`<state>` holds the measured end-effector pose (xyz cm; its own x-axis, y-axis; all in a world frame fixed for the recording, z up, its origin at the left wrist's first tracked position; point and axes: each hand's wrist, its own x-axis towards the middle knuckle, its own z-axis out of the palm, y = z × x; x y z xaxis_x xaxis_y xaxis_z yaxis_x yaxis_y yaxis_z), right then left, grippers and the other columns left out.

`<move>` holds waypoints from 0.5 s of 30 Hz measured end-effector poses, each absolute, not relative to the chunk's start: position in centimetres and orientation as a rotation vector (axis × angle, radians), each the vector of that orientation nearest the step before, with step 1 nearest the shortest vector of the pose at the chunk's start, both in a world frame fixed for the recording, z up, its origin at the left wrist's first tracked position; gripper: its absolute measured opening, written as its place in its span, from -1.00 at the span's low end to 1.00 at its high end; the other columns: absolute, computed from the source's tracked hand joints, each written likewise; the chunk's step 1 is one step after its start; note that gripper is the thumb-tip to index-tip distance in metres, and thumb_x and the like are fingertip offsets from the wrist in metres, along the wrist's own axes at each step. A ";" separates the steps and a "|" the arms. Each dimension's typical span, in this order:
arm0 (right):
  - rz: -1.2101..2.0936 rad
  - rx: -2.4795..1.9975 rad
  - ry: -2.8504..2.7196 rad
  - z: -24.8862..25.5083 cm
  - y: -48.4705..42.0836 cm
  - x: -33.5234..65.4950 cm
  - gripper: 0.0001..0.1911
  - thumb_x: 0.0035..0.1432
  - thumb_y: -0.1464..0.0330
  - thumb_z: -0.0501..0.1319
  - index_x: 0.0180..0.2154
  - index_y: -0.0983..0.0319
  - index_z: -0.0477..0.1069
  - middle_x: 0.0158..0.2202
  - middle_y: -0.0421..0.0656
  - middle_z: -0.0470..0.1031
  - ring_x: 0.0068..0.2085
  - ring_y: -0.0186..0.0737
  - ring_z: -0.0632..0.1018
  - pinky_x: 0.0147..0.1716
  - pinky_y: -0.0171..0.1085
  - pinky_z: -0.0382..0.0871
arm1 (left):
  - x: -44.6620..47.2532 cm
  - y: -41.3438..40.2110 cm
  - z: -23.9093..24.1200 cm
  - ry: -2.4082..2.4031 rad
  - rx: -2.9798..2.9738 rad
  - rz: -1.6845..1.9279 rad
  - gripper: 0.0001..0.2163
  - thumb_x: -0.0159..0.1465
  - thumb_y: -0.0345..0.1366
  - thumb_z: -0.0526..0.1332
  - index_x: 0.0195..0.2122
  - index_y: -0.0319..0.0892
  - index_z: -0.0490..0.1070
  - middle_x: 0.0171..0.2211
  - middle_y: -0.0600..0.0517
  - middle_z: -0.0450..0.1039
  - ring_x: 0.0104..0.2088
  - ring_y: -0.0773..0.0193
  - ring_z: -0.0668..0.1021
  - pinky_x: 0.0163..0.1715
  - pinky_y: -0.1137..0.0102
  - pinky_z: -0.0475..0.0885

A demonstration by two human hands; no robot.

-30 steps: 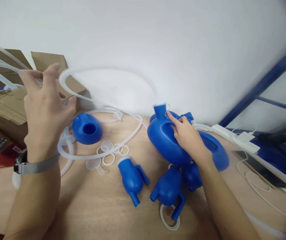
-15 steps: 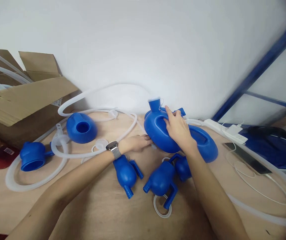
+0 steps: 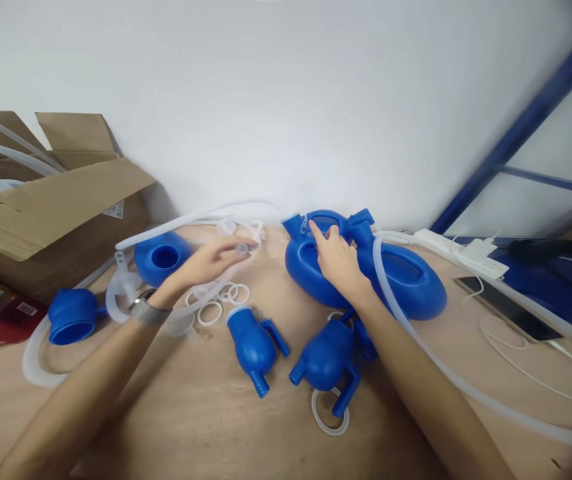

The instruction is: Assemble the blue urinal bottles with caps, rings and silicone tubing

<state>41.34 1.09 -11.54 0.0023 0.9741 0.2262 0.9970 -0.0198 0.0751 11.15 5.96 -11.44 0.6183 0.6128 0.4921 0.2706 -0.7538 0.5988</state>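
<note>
My right hand (image 3: pixel 337 262) rests on a large blue plastic vessel (image 3: pixel 316 273), fingers curled round its handle by the spout. A second blue vessel (image 3: pixel 406 280) lies just behind it to the right. My left hand (image 3: pixel 211 260), with a watch on the wrist, pinches the end of a translucent white tube (image 3: pixel 186 220) above the table, left of the vessel. White rings (image 3: pixel 216 303) and a small clear funnel lie under that hand. Three small blue bulb-shaped parts (image 3: pixel 253 347) lie in front of the vessels.
An open cardboard box (image 3: pixel 51 200) with more tubes stands at the left. A blue cup part (image 3: pixel 163 257) and a blue funnel part (image 3: pixel 71 317) lie near it. A long tube (image 3: pixel 416 347) crosses the right side. A power strip (image 3: pixel 466 250), phone and cables lie far right.
My left hand has lifted from the table by the vessel and moved left with the tube end. The big vessel has tipped, its spout now pointing left. A tube has swung across the right side.
</note>
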 end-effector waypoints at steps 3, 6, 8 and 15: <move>-0.286 -2.130 -2.195 -12.3 1.2 40.6 -0.26 0.47 0.46 -0.02 0.57 0.13 -0.15 0.22 0.27 0.29 0.08 0.16 0.56 -0.13 -0.09 0.55 | 9.7 5.1 -9.2 0.727 2.149 1.175 -0.76 0.41 -0.12 0.33 0.03 -0.04 0.64 0.10 -0.12 0.65 0.15 -0.03 0.64 0.19 0.06 0.55; -0.217 -2.111 -2.205 -12.6 1.3 40.3 -0.27 0.50 0.36 0.00 0.57 0.12 -0.19 0.20 0.26 0.29 0.09 0.17 0.53 -0.16 -0.10 0.54 | 9.5 4.0 -7.4 0.655 2.112 1.165 -0.79 0.39 -0.15 0.37 -0.01 -0.06 0.65 0.08 -0.11 0.67 0.13 -0.02 0.65 0.17 0.07 0.57; -0.151 -2.078 -2.198 -12.5 1.2 40.3 -0.28 0.52 0.29 0.01 0.57 0.13 -0.19 0.22 0.25 0.29 0.13 0.20 0.50 -0.12 -0.05 0.53 | 10.1 3.3 -6.9 0.594 2.160 1.102 -0.81 0.37 -0.18 0.39 -0.03 -0.06 0.66 0.05 -0.10 0.68 0.12 -0.02 0.66 0.17 0.09 0.57; -0.254 -1.676 -2.230 -10.6 -1.0 38.6 -0.41 0.47 0.25 0.13 0.44 0.22 0.25 0.35 0.20 0.26 0.38 0.25 0.24 0.33 0.18 0.20 | 14.1 2.6 -8.5 0.421 2.166 1.180 -0.91 0.38 -0.31 0.30 -0.29 -0.13 0.53 0.01 -0.13 0.68 0.22 -0.02 0.60 0.20 0.03 0.53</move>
<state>38.56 -1.01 -10.64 -0.2468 0.8951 0.3714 0.9557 0.2882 -0.0595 14.07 2.57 -8.51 0.5479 0.5441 0.6355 -0.0186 -0.7515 0.6595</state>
